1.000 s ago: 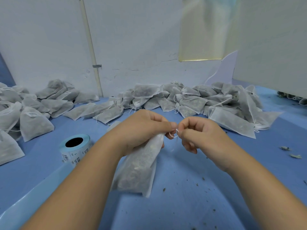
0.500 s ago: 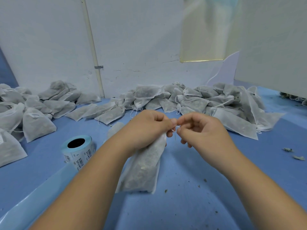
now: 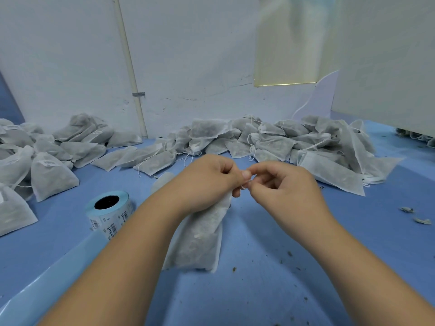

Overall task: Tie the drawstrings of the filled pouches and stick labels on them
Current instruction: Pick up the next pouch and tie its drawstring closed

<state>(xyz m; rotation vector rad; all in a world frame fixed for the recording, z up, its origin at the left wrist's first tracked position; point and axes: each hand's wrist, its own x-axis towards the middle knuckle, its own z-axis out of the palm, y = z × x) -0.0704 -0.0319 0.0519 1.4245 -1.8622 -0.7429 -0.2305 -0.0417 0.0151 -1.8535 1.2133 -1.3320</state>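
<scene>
With left hand, gripping pouch by the neck to steady it; with right hand, pinching drawstring, seemingly to draw a knot. Keeping label roll near for sticking.

The left hand grips the gathered neck of a filled pouch, whose bottom reaches down to the blue table. The right hand pinches the thin white drawstring just beside the left fingertips. A roll of labels sits toward the table's left edge. Loose pouches are heaped along the far edge, and labelled pouches lie at the far left corner.
</scene>
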